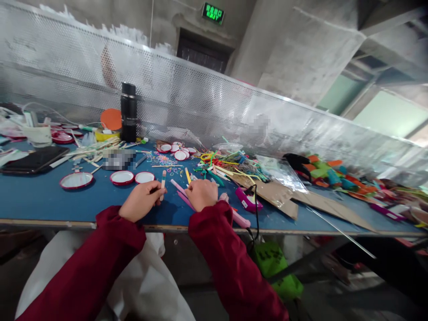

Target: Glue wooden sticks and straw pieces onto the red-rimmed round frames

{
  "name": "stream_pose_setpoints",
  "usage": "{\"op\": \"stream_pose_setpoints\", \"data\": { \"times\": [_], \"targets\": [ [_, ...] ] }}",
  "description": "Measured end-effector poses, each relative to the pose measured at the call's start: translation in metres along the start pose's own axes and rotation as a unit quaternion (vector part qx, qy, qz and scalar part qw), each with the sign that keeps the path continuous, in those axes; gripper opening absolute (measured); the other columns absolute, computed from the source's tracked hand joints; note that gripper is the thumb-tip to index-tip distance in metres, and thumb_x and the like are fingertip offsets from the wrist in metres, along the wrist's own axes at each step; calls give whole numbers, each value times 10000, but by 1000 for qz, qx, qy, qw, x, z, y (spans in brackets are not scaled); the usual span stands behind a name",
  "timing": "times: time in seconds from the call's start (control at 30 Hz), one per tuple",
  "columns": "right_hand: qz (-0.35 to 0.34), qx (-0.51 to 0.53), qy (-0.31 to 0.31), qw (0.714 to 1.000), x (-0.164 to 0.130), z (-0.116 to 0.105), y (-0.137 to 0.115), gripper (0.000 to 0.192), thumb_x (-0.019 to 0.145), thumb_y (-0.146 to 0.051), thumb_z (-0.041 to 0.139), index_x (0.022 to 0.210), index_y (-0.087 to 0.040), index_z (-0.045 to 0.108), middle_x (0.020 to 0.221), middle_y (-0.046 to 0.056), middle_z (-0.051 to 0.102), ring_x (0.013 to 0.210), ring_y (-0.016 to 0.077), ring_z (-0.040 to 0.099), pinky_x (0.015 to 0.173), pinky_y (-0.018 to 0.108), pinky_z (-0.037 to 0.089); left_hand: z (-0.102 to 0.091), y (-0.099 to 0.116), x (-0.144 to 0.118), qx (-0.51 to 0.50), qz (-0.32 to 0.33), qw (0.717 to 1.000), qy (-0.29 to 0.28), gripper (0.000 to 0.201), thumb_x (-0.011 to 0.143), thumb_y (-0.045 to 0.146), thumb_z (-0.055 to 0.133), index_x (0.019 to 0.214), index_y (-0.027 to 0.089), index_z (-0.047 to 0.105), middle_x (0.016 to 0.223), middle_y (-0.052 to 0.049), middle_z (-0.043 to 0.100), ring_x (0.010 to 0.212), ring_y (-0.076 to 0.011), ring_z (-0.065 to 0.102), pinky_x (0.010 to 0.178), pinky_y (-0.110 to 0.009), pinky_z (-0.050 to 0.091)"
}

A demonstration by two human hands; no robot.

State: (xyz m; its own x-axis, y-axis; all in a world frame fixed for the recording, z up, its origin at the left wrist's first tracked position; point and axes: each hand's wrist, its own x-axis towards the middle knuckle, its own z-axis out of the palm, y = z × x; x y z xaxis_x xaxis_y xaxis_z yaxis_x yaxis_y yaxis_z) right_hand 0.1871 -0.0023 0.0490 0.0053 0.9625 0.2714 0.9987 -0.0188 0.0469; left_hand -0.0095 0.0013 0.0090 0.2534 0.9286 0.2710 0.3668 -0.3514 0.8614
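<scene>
Cluttered blue table [40, 196] (perforated metal screen [200, 98] behind), seemingly indoors.

Blurred patch [118, 159] on table; right hand's [201, 194] fingertips hidden.

Soft, even daylight from windows on my right; my hands cast faint shadows on the blue table [40, 196]. Edges bend and smear from wide-angle distortion; two patches are pixelated.

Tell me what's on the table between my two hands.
In the head view, bare blue table lies between the left hand and right hand, with the craft stick the left hand holds and pink sticks.
</scene>
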Motion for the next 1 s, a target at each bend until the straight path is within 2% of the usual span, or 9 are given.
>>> {"op": "stream_pose_setpoints", "data": {
  "times": [0.23, 0.37, 0.63, 0.83, 1.0],
  "targets": [
    [-3, -24, -27, 999, 7, 3, -7, 384, 894, -524, 576, 955, -192, 761, 993, 135, 752, 980, 248, 668, 834, 348, 404, 0, 4, -1, -14, 12, 1000, -4, 269, 868, 416, 522, 699, 210, 557, 643, 30, 611, 579, -136, 577, 591, -248, 443],
    [-5, -24, -25, 999, 6, 3, -6, 375, 902, -503, 570, 958, -184, 759, 996, 138, 750, 981, 252, 671, 821, 349, 406, 0, 4, -1, -9, 8, 1000, -6, 272, 866, 431, 526, 709, 213, 569, 651, 23, 621, 587, -144, 581, 602, -255, 450],
    [10, 3, 34, 999, -8, -4, 3, 272, 897, -397, 594, 959, -191, 759, 994, 120, 755, 976, 240, 662, 813, 316, 385, -1, 2, -1, 11, 6, 1000, -3, 294, 878, 443, 527, 710, 211, 591, 623, 23, 619, 593, -146, 571, 617, -260, 430],
    [7, -1, 79, 997, -19, 0, 13, 229, 896, -360, 601, 953, -194, 748, 968, 101, 745, 977, 238, 644, 836, 325, 376, -1, 4, -2, 4, -1, 1000, -6, 284, 875, 444, 530, 733, 209, 601, 624, 25, 621, 584, -141, 559, 590, -254, 410],
    [-1, -17, 73, 997, -22, 3, 19, 239, 894, -395, 614, 905, -197, 747, 926, 86, 743, 953, 253, 644, 834, 355, 385, -1, 3, -1, 8, 6, 1000, -6, 285, 876, 444, 524, 736, 207, 601, 653, 19, 627, 604, -146, 571, 616, -260, 428]
  ]
}}
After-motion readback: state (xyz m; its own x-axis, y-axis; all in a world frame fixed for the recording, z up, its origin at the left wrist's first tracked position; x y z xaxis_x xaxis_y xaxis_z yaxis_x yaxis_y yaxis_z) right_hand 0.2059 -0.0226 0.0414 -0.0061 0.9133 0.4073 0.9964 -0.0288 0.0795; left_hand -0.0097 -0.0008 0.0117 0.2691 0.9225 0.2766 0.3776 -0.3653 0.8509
